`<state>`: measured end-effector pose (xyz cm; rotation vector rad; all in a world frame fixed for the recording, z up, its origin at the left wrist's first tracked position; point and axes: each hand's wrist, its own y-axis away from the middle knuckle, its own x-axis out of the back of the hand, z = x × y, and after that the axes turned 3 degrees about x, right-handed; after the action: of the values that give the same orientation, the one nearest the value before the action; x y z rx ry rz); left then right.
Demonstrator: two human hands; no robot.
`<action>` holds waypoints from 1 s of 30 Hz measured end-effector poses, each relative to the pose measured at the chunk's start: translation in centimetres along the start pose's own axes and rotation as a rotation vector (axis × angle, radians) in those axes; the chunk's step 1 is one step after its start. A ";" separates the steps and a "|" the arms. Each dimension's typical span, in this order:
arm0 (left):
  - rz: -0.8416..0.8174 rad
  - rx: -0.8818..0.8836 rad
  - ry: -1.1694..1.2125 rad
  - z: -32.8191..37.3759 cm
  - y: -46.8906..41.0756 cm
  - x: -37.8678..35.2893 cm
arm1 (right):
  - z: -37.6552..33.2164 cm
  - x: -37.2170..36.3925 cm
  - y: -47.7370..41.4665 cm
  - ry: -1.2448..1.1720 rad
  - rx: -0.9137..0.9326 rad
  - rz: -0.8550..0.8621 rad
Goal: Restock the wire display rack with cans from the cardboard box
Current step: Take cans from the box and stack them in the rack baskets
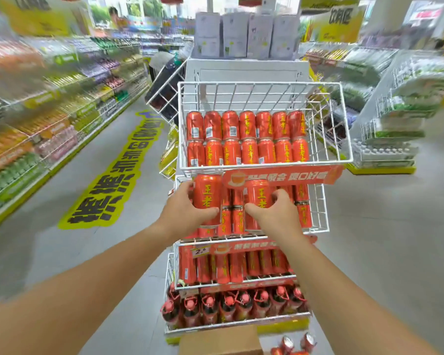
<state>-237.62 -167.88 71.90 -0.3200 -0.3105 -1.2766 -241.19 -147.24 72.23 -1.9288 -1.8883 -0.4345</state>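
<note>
While held before second tier of wire display rack (259, 83), both cans upright, side by side. Left hand (183, 213) grips left can (207, 193), thumb and fingers curled round it. Right hand (274, 213) grips right can (258, 196) likewise. Rack top tier carries stocked cans (246, 139) in two rows. Cardboard box (221, 340) at rack foot; loose cans (292, 345) beside it.

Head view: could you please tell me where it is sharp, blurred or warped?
Head view: sharp centrally, left hand and right hand each gripping a can at the wire rack; side shelves motion-blurred; edges bent by the wide lens.
</note>
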 end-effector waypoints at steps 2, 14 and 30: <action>0.031 -0.027 -0.011 2.3 -1.4 0.6 | -1.6 1.1 -2.0 -0.006 0.043 0.009; 0.166 0.006 -0.034 9.0 -11.8 2.9 | -7.6 2.5 -13.2 -0.012 0.148 -0.012; 0.080 0.222 -0.258 2.8 -23.3 -0.7 | -5.4 -5.8 -24.4 0.062 -0.006 -0.142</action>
<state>-260.44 -172.15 75.60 -0.3046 -0.6480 -1.1107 -265.43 -154.91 75.77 -1.7705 -1.9929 -0.5364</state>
